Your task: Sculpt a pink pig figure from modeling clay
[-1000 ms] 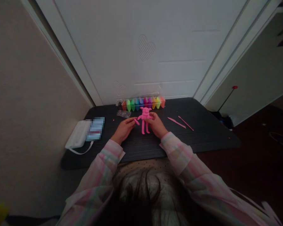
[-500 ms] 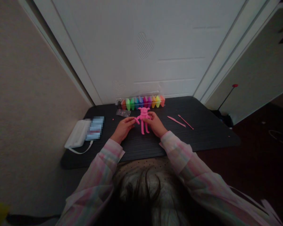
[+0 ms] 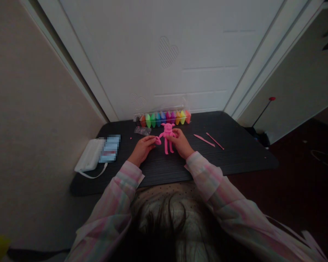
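A pink clay figure with ears, arms and two long legs is held up over the dark table by my right hand. The fingers of that hand close on the figure's right side. My left hand pinches a small pink clay piece close to the figure's arm on the left. Whether that piece touches the arm I cannot tell. Both hands are above the middle of the table.
Behind the figure stands a clear pack of coloured clay, with a crumpled plastic bag before it. Two pink modelling tools lie to the right. A white device with a cable sits at left on the black table.
The small pink piece in my left hand has turned and shifted slightly left. The figure in my right hand has moved a little up and to the right.
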`<state>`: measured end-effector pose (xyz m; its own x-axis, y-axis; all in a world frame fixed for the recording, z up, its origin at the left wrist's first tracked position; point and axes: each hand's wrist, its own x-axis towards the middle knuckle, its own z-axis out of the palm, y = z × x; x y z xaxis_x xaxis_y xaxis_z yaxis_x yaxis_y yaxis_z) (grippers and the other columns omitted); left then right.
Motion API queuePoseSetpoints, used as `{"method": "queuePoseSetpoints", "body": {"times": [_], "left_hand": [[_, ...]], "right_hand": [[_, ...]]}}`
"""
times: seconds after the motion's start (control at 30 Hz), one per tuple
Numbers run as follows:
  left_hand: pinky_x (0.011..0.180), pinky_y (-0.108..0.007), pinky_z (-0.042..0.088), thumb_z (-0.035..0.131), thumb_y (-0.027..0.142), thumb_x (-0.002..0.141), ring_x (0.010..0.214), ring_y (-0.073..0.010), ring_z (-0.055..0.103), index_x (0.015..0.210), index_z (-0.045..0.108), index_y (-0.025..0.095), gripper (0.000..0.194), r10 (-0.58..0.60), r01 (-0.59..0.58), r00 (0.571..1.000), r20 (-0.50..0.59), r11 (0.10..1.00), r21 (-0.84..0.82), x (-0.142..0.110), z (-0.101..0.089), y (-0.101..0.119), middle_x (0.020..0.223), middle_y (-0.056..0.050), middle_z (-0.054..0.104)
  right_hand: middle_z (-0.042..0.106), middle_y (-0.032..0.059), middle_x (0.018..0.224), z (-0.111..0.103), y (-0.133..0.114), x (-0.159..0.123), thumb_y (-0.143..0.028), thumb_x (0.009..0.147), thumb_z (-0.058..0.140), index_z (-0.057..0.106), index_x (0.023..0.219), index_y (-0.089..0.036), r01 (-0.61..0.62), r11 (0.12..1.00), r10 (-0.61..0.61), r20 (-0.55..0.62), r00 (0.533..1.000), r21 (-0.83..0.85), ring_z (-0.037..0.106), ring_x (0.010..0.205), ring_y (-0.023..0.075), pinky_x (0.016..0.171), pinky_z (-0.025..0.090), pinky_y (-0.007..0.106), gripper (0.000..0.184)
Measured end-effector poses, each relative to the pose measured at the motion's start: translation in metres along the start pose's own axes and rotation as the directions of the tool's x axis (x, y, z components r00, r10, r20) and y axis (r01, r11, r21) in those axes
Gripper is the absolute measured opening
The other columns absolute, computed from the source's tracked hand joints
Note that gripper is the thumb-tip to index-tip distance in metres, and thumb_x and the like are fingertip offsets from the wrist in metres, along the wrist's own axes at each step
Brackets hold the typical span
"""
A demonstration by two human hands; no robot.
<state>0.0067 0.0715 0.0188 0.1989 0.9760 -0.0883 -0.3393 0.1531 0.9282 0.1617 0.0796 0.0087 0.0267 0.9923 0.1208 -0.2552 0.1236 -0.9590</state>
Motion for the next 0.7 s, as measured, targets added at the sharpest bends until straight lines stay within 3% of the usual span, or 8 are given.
{"method": "queuePoseSetpoints", "body": {"times": [0.23,0.53,0.7], "left_hand": [[0.057,-0.020,0.038,0.068,0.016,0.056,0.062,-0.0083,0.056,0.069,0.061,0.013,0.015,-0.004,-0.003,0.996,-0.094,0.997,-0.080,0.003,-0.001,0.000,0.068,0.000,0.063],[0.059,-0.021,0.041,0.067,0.012,0.056,0.061,-0.0080,0.056,0.067,0.059,0.013,0.013,-0.024,0.016,0.996,-0.085,0.995,-0.096,0.002,0.000,0.000,0.067,0.001,0.063],[0.058,-0.021,0.041,0.065,0.011,0.057,0.059,-0.0079,0.056,0.068,0.059,0.013,0.012,-0.027,0.019,0.996,-0.085,0.996,-0.088,0.002,-0.001,0.000,0.066,0.001,0.062]], "right_hand": [[0.052,-0.0039,0.074,0.001,-0.005,-0.001,-0.025,0.055,0.064,0.043,0.081,-0.019,-0.027,0.995,0.024,-0.033,0.999,-0.092,0.051,0.069,0.0117,0.069,0.041,0.028,0.033],[0.054,-0.0012,0.080,-0.008,0.003,0.004,-0.032,0.057,0.063,0.049,0.085,-0.018,0.010,0.949,-0.029,-0.055,0.998,-0.316,0.051,0.074,0.0139,0.072,0.040,0.029,0.035],[0.056,-0.0001,0.079,-0.010,0.000,0.003,-0.031,0.059,0.062,0.053,0.081,-0.019,0.008,0.851,-0.052,-0.070,0.996,-0.524,0.052,0.072,0.0155,0.070,0.040,0.031,0.027]]}}
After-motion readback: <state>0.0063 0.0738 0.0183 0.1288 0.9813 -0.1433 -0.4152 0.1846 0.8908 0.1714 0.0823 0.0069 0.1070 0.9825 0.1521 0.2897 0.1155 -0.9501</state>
